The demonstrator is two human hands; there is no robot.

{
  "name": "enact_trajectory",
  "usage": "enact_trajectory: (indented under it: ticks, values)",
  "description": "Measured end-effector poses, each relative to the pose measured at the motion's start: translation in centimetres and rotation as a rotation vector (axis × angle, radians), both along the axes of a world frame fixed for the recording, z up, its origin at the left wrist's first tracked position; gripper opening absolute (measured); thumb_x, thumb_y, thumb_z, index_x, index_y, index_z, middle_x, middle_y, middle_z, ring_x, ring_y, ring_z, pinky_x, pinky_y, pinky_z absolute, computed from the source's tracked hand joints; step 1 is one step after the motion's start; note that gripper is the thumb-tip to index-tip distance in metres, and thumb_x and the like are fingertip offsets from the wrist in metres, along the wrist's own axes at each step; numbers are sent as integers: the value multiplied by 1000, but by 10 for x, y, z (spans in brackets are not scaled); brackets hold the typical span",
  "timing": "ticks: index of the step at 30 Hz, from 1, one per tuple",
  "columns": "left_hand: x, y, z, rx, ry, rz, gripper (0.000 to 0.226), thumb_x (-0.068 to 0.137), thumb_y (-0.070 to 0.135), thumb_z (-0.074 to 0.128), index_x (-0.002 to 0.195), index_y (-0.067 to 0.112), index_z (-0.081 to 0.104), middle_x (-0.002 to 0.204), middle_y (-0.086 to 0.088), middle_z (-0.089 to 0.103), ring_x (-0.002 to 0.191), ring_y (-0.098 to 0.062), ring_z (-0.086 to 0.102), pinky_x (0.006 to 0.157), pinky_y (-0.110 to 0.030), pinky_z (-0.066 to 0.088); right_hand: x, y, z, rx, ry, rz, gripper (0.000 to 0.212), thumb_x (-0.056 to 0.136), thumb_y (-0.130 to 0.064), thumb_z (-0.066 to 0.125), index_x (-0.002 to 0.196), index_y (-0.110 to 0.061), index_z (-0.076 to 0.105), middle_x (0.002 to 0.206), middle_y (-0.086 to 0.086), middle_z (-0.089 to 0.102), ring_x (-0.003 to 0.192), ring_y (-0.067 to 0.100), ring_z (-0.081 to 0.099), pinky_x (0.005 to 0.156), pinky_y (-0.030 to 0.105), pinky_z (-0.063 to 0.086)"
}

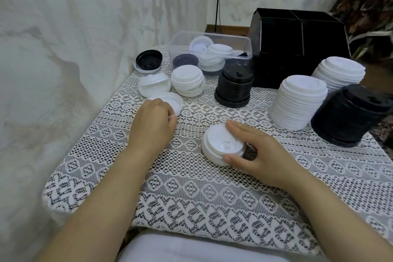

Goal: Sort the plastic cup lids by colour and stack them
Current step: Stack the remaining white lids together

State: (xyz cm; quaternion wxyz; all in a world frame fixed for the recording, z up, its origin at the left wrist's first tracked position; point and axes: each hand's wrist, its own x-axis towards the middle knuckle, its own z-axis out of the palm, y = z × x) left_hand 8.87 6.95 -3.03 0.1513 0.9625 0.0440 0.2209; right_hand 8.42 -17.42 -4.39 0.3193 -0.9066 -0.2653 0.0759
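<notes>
Your left hand (153,121) is curled up, pinching the near rim of a single white lid (170,101) that lies on the lace tablecloth (191,187) right at your fingertips. Your right hand (259,151) clasps a short white stack (221,147), with the fingers laid along its far side and the thumb pressed on the near edge. Something dark peeks out under that palm, can't tell what. Just beyond the left-hand grip sits a cloudy lid stack (154,85) with a small white pile (187,81) beside it, and a black lid (148,59) sits farther back. Out past the gap between your two grips stands a black stack (234,85), and behind it is a clear tub (179,38) holding mixed white and dark lids. Off to the right of the right-hand grip you've got a tall white stack (297,104), a second white stack (340,72) behind it, and a big black stack (350,115) tilted a bit. A black organiser (297,44) sits at the back.
</notes>
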Motion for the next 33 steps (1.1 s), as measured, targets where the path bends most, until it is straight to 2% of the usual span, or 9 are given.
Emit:
enact_trajectory:
  ticks: [3,7,9,13,17,22,27,31,33]
  values:
    - [-1,-2,0,-77,-39,-24,18,86,23,71,84,5,69,87,-8,63,86,-22,50,75,-31,37,-1,0,0,3,0,0,92,70,-70,56,150,-36,27,146,-35,17,140,-5,20,119,27,17]
    - [1,0,-5,-98,-111,-76,18,90,18,64,88,2,72,90,-10,66,90,-29,57,79,-35,41,-1,0,1,8,7,1,91,70,-69,56,150,-36,27,144,-37,16,137,-9,19,116,22,15]
    - [2,0,-5,-126,-183,-102,16,91,14,63,94,2,73,92,-8,66,93,-27,57,82,-26,37,-1,0,1,5,5,2,91,70,-69,56,150,-36,27,143,-38,15,137,-9,19,116,22,15]
    - [-3,-5,6,-515,-338,-173,12,91,21,61,94,15,71,84,15,62,83,-2,55,76,-10,38,0,0,1,2,8,1,91,70,-69,57,149,-38,26,143,-39,14,137,-8,19,116,24,15]
    - [-6,-11,16,-1067,-180,-213,11,92,11,61,89,20,67,72,13,69,70,1,63,70,-18,52,0,0,-1,-12,-3,6,90,71,-71,56,149,-41,23,144,-38,13,136,-9,17,114,24,14]
    - [-11,-17,23,-1499,35,-393,14,81,13,60,93,8,62,72,2,71,68,-10,67,64,-23,56,1,-1,-1,9,-19,12,91,69,-72,56,149,-40,25,144,-36,15,135,-12,17,115,20,14]
    - [-12,-19,20,-1617,226,-526,23,76,8,72,95,7,59,84,-8,72,72,-17,69,64,-27,58,0,3,3,309,-166,-70,88,77,-66,66,145,-47,14,151,-29,19,142,-7,18,113,12,17]
    - [-16,-24,17,-1561,395,-664,29,74,1,63,102,1,57,88,-11,72,80,-22,71,68,-29,59,5,12,1,424,-379,-19,89,78,-48,69,150,-17,27,155,-2,33,144,5,26,116,16,21]
    - [-18,-26,16,-1488,455,-721,36,74,0,62,110,-1,56,94,-13,71,86,-24,70,72,-31,59,7,16,0,445,-435,-13,83,79,-43,70,147,-11,33,152,4,37,142,7,30,115,16,23]
